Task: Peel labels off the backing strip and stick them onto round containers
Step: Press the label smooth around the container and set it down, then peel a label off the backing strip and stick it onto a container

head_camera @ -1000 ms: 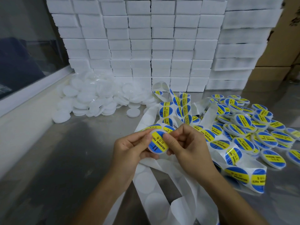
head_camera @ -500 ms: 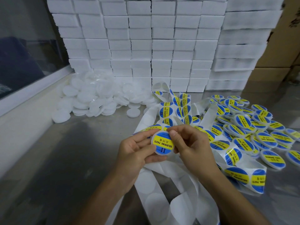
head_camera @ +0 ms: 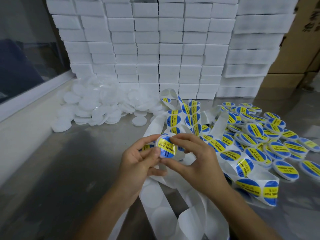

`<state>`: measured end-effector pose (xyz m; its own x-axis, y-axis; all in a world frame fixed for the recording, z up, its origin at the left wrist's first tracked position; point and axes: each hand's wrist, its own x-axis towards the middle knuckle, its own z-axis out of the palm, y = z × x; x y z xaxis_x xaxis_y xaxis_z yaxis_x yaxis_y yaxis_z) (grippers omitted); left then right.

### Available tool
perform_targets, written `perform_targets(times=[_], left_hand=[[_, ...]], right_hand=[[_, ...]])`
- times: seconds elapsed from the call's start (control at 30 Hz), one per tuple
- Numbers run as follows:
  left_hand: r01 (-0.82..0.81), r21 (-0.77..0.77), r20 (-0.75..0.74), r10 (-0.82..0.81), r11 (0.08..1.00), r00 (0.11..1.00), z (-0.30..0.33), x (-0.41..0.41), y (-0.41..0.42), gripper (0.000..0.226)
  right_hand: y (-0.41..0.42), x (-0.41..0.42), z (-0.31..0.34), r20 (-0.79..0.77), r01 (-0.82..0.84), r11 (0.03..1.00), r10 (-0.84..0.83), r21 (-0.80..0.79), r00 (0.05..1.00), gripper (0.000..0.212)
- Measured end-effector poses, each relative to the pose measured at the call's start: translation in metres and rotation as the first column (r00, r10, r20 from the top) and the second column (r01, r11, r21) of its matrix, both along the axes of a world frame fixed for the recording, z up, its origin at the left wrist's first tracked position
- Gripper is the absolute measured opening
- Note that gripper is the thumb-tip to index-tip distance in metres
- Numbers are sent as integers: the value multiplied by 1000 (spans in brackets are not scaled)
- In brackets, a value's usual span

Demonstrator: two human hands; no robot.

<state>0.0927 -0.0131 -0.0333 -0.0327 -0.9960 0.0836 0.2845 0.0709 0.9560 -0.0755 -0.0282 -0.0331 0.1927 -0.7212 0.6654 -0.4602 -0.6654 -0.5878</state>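
backdrop: wall of stacked white foam boxes point(head_camera: 171, 49) at the back, cardboard cartons point(head_camera: 297, 49) far right, glass panel on the left.
surface: bare metal bench point(head_camera: 60, 179), reflective.
blank pile: heap of unlabelled white round containers point(head_camera: 97, 106) back left, well apart from the hands.
done pile: labelled containers point(head_camera: 270, 139) spread on the right, blue/yellow faces up, close beside the right hand.
strip: backing strip point(head_camera: 173, 210) loops from the bench centre toward the camera; the near run is empty, labels remain on the far and right runs point(head_camera: 190, 115).
left hand point(head_camera: 138, 161): fingers curled round the rim of the held container point(head_camera: 166, 148), holding it tilted toward the camera.
right hand point(head_camera: 195, 163): forefinger on the label's top edge, thumb under the container's lower edge, a pinch across it.
label point(head_camera: 167, 147): on the container face, text band running diagonally; looks seated, can't tell if edges are fully down.
key relation: container sits between both hands at centre; done pile lies to the right, so the right hand is nearer for the drop; blanks lie forward-left, nearer the left hand.
step: likely the final press-down.
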Motion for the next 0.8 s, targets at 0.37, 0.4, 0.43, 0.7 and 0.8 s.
perform_targets(times=[0.37,0.4,0.43,0.7,0.8], left_hand=[[-148,-280,211,211,949,954,-1,-3,2,16],[-201,-336,256,295,920,921,-3,-3,1,10],[-252,-402,302,387,880,871,-5,-3,0,5],[-281,-539,579,591,794,561,-14,7,-9,32],[-289,-518,602,583,805,546,-16,8,-9,26]], right_hand=[[-35,-79,11,-87,538,838,-531,90,843,27],[-41,-91,10,-123,622,771,-610,135,783,28],[-45,-100,8,-157,690,702,-672,174,723,29],[-58,-125,-9,-278,833,458,-794,311,541,30],[-58,-126,-10,-272,826,489,-784,281,557,33]])
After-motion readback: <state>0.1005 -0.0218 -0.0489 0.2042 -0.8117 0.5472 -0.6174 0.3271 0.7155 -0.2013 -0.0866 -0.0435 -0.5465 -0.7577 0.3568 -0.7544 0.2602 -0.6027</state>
